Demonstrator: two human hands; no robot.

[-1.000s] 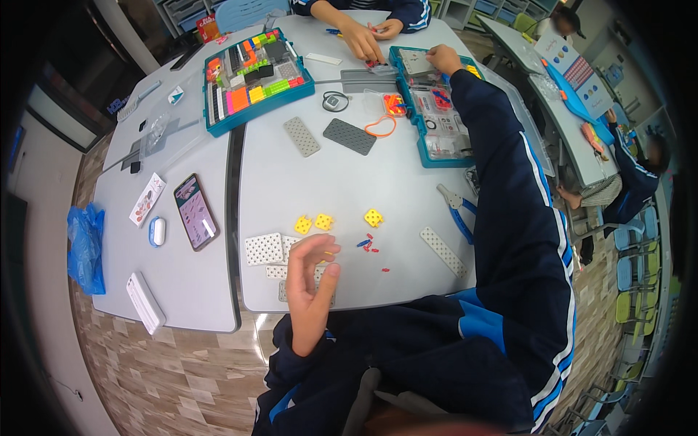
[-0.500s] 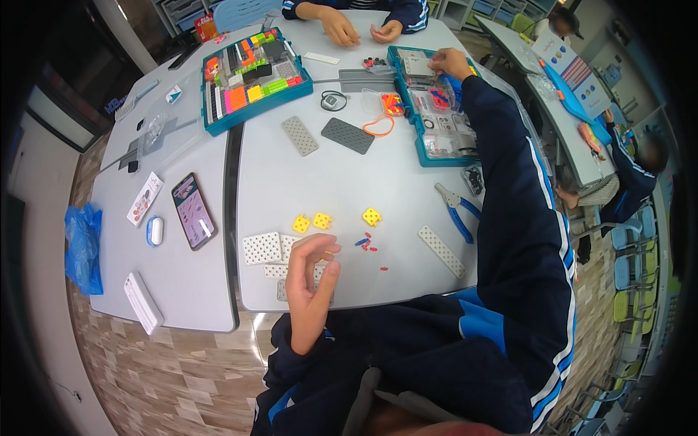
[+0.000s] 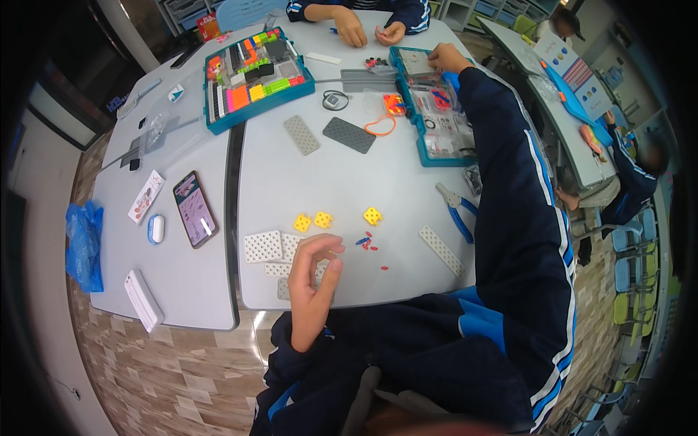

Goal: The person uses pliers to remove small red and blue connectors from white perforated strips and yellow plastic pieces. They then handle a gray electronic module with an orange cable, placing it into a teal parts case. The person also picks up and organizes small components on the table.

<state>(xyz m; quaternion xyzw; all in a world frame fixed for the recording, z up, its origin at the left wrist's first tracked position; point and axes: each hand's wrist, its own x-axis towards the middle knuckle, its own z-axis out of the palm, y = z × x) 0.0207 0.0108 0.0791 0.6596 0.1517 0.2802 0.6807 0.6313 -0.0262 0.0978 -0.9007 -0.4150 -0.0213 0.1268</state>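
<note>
Above the table's near edge, my left hand [image 3: 314,277] is held with fingers curved and the thumb apart from them; nothing shows in its grip. Below and beside it lie white perforated plates [image 3: 262,247], partly covered by the hand. My right hand [image 3: 449,58] reaches far into a teal parts box [image 3: 425,154]. Its fingers are bent down together at the edge of pale plates [image 3: 414,62] in the box; what they pinch is hidden. Three yellow connector pieces [image 3: 373,216] and several small red pegs [image 3: 367,245], with a blue one, lie in front of me.
Pliers [image 3: 456,212] and a long white plate [image 3: 440,251] lie right. Grey plates [image 3: 348,135] and an orange band [image 3: 381,127] sit mid-table. A second parts box [image 3: 259,109], a phone [image 3: 195,209] and a white case [image 3: 155,229] are left. Another person's hands [image 3: 352,29] work opposite.
My right hand has shifted slightly left and up within the box. My left hand keeps nearly the same pose. Across the table, the other person's hands have moved a little.
</note>
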